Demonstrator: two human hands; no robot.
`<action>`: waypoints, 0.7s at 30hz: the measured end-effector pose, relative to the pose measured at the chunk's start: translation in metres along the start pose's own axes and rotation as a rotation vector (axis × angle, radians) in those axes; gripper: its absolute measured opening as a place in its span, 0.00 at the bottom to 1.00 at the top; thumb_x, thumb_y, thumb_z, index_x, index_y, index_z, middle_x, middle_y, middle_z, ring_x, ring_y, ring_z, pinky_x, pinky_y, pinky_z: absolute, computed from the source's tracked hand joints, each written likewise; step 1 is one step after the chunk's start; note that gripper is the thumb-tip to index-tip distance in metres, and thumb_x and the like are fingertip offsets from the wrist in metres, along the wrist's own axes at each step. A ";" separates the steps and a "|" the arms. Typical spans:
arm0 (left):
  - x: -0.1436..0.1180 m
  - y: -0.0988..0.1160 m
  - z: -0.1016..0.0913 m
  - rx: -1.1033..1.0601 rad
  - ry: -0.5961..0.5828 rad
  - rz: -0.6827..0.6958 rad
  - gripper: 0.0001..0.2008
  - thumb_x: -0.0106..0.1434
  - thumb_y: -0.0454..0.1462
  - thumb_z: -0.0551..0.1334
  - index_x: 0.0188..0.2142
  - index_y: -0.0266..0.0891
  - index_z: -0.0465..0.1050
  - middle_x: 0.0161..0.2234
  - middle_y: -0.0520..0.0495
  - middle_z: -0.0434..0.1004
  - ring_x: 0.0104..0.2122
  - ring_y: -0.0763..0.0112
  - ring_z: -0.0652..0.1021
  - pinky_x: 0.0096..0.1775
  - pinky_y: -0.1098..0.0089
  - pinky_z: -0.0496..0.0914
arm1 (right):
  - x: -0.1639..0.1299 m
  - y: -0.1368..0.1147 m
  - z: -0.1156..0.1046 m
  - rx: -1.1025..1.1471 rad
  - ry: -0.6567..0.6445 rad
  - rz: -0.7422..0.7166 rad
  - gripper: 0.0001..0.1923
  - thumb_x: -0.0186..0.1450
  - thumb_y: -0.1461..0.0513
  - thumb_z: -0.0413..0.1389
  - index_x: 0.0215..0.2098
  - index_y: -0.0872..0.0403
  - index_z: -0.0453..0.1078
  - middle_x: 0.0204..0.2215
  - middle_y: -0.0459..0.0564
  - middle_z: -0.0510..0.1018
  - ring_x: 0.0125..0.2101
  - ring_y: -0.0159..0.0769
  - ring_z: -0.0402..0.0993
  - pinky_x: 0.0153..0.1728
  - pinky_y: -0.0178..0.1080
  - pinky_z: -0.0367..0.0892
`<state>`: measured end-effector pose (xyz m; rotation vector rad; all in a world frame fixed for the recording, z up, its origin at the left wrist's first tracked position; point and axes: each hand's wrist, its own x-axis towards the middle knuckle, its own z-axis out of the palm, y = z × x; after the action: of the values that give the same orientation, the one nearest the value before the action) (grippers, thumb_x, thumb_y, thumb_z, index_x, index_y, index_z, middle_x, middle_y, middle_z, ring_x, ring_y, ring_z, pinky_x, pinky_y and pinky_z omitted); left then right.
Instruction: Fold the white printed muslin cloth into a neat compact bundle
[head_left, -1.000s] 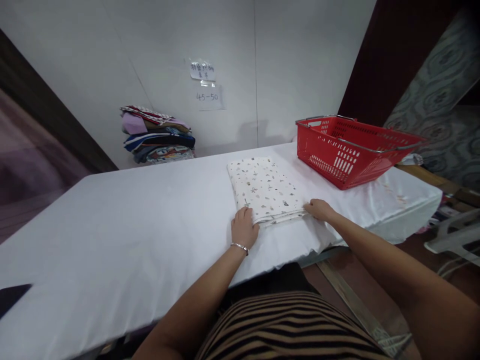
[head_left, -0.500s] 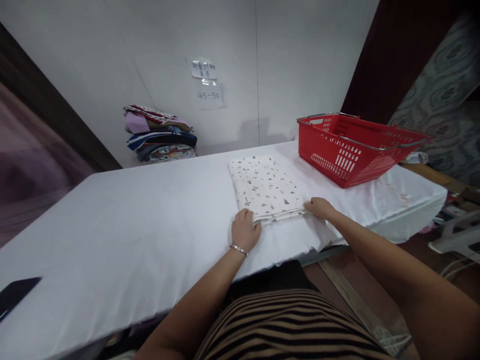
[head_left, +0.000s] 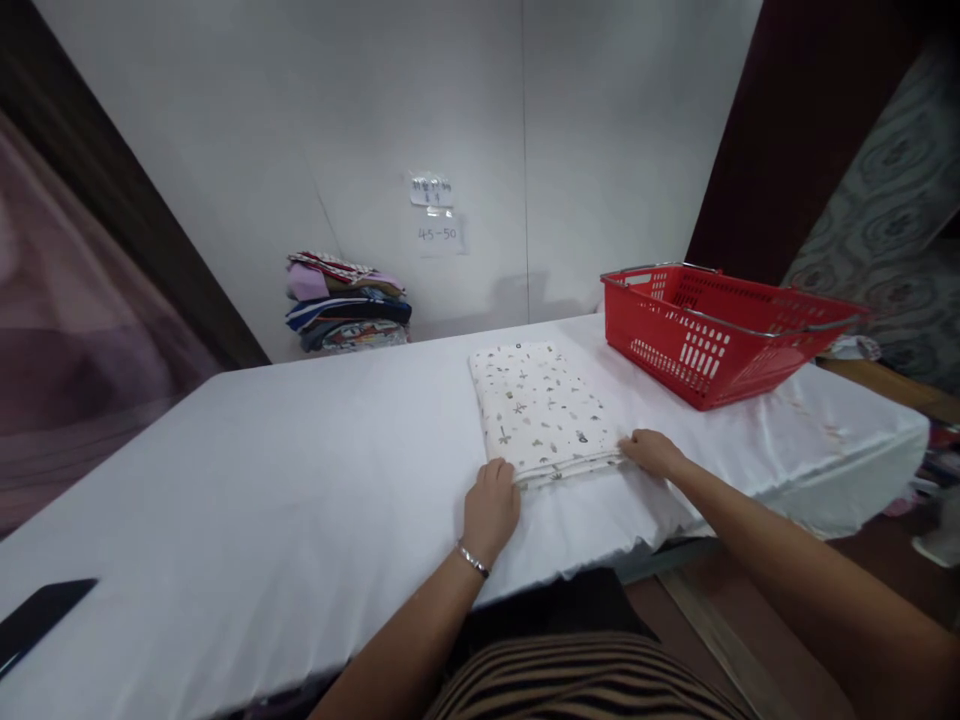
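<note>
Satin-like white tablecloth (head_left: 322,470) covered the long table I was looking down on through the head camera, lying smooth across the left and gathering into creases along the near edge and at the right end. A folded patterned cloth (head_left: 541,410), white with small scattered motifs, lay flat right of the middle, its layered edge facing near. On my feed the left hand (head_left: 493,508), a silvery bracelet (head_left: 472,560) at its wrist, rested at the cloth's near left corner with fingers bent close together; I couldn't tell whether it pinched the fabric or only pressed it. The right hand (head_left: 652,453) had its fingertips closed on the near right corner. A red basket (head_left: 660,355) stood on the table beyond that hand, toward the far right. Near left, a dark flat object (head_left: 41,615) ran out of view. Behind the far edge, a pile of folded textiles (head_left: 349,312) sat by the pale wall (head_left: 600,120), and I could read "45-50" on the lower paper sign (head_left: 441,236). Sheer pinkish drapery (head_left: 75,340) hung at the left; at the far right were a dark panel (head_left: 795,130) and a patterned surface (head_left: 877,210).
</note>
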<state>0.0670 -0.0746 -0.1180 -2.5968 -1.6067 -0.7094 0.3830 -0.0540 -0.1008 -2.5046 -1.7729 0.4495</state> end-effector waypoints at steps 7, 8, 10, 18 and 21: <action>0.005 -0.010 -0.004 -0.051 -0.025 -0.132 0.10 0.56 0.29 0.53 0.38 0.39 0.63 0.38 0.47 0.67 0.40 0.67 0.68 0.40 0.67 0.66 | 0.002 -0.001 0.000 0.140 -0.107 0.019 0.20 0.63 0.54 0.46 0.33 0.61 0.73 0.21 0.54 0.76 0.19 0.35 0.71 0.23 0.34 0.60; 0.005 -0.012 -0.005 -0.058 -0.028 -0.126 0.11 0.56 0.28 0.53 0.38 0.39 0.63 0.38 0.47 0.67 0.40 0.67 0.68 0.40 0.67 0.66 | 0.003 -0.001 0.000 0.137 -0.106 0.015 0.20 0.63 0.55 0.46 0.33 0.61 0.73 0.21 0.54 0.76 0.19 0.35 0.71 0.23 0.34 0.60; 0.005 -0.014 -0.008 -0.058 -0.028 -0.099 0.11 0.56 0.26 0.51 0.38 0.39 0.63 0.38 0.47 0.67 0.40 0.67 0.68 0.41 0.67 0.66 | 0.003 -0.003 0.000 0.109 -0.087 0.004 0.18 0.62 0.56 0.47 0.32 0.61 0.73 0.23 0.55 0.77 0.22 0.36 0.72 0.24 0.34 0.59; -0.005 -0.046 -0.039 -0.019 0.065 -0.062 0.12 0.58 0.26 0.50 0.38 0.40 0.65 0.39 0.47 0.69 0.42 0.67 0.69 0.41 0.68 0.68 | -0.033 -0.038 0.009 0.150 -0.022 -0.109 0.10 0.57 0.60 0.52 0.21 0.56 0.68 0.20 0.54 0.75 0.26 0.39 0.73 0.26 0.35 0.59; -0.016 -0.085 -0.051 0.010 0.080 -0.114 0.11 0.60 0.29 0.49 0.40 0.40 0.66 0.41 0.48 0.70 0.43 0.67 0.70 0.40 0.68 0.69 | -0.064 -0.065 0.030 0.485 -0.191 -0.077 0.10 0.57 0.59 0.52 0.20 0.53 0.62 0.13 0.47 0.71 0.16 0.34 0.68 0.18 0.34 0.57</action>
<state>-0.0302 -0.0602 -0.0971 -2.4520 -1.7414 -0.7973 0.2958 -0.0945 -0.1034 -2.1068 -1.5666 1.0045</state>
